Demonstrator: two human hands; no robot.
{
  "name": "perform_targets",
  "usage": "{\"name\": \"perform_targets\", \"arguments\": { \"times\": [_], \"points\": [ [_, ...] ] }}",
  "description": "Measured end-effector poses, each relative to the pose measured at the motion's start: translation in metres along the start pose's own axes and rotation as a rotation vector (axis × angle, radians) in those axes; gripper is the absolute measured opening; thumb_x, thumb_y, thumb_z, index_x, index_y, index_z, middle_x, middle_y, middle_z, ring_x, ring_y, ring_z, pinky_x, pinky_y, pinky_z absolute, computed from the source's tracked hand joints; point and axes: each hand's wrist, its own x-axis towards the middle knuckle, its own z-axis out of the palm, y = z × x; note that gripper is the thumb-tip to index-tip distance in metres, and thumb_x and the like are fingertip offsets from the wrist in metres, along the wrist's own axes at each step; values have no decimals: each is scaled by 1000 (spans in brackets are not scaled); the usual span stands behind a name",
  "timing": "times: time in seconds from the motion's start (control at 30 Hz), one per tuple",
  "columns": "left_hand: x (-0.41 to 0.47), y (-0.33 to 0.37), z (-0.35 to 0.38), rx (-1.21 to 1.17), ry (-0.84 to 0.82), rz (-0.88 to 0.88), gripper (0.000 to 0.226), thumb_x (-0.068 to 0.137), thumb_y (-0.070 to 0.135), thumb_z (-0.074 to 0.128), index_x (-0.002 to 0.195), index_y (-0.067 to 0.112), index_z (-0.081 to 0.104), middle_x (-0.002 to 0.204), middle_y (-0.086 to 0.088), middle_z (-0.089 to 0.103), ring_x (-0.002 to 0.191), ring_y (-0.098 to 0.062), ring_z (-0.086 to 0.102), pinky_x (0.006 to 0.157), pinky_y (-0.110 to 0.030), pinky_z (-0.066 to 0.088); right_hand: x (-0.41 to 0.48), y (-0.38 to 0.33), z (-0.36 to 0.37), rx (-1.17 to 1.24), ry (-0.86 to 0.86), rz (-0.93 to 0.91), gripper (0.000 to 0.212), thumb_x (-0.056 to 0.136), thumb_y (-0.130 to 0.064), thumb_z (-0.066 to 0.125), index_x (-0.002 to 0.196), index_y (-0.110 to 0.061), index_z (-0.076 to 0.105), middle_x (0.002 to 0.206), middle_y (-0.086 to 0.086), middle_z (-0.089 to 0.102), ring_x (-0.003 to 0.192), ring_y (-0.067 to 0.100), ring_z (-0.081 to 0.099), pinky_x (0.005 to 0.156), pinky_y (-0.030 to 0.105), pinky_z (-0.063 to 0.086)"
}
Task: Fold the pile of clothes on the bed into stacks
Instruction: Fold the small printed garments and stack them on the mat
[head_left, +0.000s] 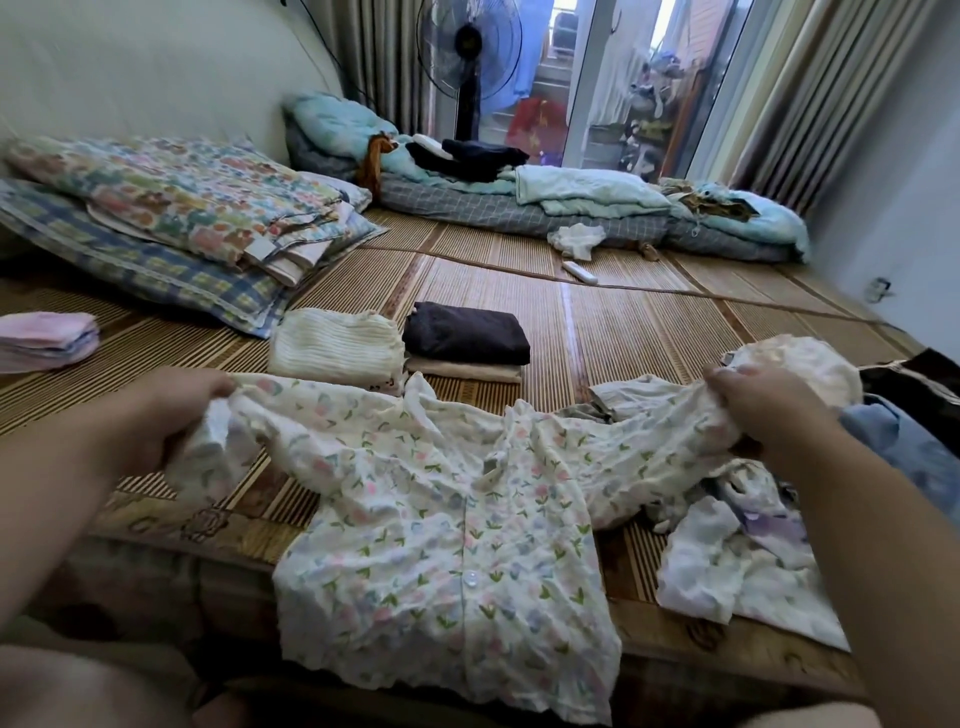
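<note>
A white floral button-up shirt lies spread front-up on the bamboo bed mat, its hem hanging over the near edge. My left hand grips the shirt's left sleeve and my right hand grips the right sleeve, both pulled outward. Behind the shirt sit a folded cream knit and a folded dark garment on top of a beige one. Unfolded clothes lie in a heap at the right, with a blue garment beside them.
A folded pink stack sits at the far left. Floral and plaid quilts lie at the back left, teal bedding along the far side. A white remote and a small white cloth rest on the mat. A fan stands behind.
</note>
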Motion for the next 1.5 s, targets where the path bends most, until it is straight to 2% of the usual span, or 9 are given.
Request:
{"name": "perform_targets", "arguments": {
  "times": [0.13,0.4,0.63,0.87,0.97,1.07,1.17,1.27,1.5],
  "points": [
    [6,5,2,-89,-167,-15,38,96,29,53,117,0,63,104,-26,66,62,-28,64,48,-33,55,-10,-32,54,57,-202,-81,22,96,-30,58,87,-10,62,77,13,59,57,21,58,48,30,51],
    [10,12,-11,-23,-231,-86,46,71,4,44,114,-9,51,76,-29,68,49,-31,65,42,-33,53,-42,-35,214,-11,-514,-91,16,96,-26,53,85,-16,60,78,3,60,61,13,55,49,23,47],
    [13,19,-2,-54,-252,-88,36,84,5,36,111,-11,53,87,-27,69,67,-35,69,58,-42,59,-39,8,245,-1,-716,105,50,101,-42,42,132,-5,51,110,14,64,98,32,62,94,48,47],
    [-17,47,101,-177,-732,-102,28,96,27,40,94,7,60,89,-13,66,77,-24,65,70,-32,53,-46,-13,201,433,-810,155,66,72,-73,60,122,-29,57,102,-1,74,84,18,72,67,33,54],
    [-26,52,144,-99,-931,-94,47,97,49,38,123,12,50,105,-13,63,85,-21,63,69,-28,46,-39,3,184,280,-505,55,49,79,-25,71,125,-22,55,96,7,72,77,21,71,61,32,55],
    [-19,47,170,43,-823,-49,64,95,52,45,148,20,29,137,-14,50,102,-23,60,78,-33,46,-25,26,170,23,-286,93,48,83,-3,58,129,-17,53,104,15,66,83,27,66,71,37,58],
    [5,28,176,517,-368,286,43,91,43,53,126,18,57,111,-4,59,94,-18,58,78,-31,45,-12,49,162,-301,-140,-21,45,93,-34,56,134,-17,50,122,10,62,106,27,60,84,38,51],
    [35,7,171,849,-15,303,65,83,55,56,137,22,43,138,-15,38,124,-33,37,94,-37,37,-1,57,161,-263,-31,-88,56,89,-54,55,133,-20,49,126,9,58,108,25,55,80,34,43],
    [69,-3,172,360,-60,106,71,76,32,76,135,7,44,126,-12,58,109,-28,58,85,-35,51,34,36,180,-288,-301,160,76,65,-36,87,126,-11,47,116,11,62,100,29,62,78,41,57]
  ]
}}
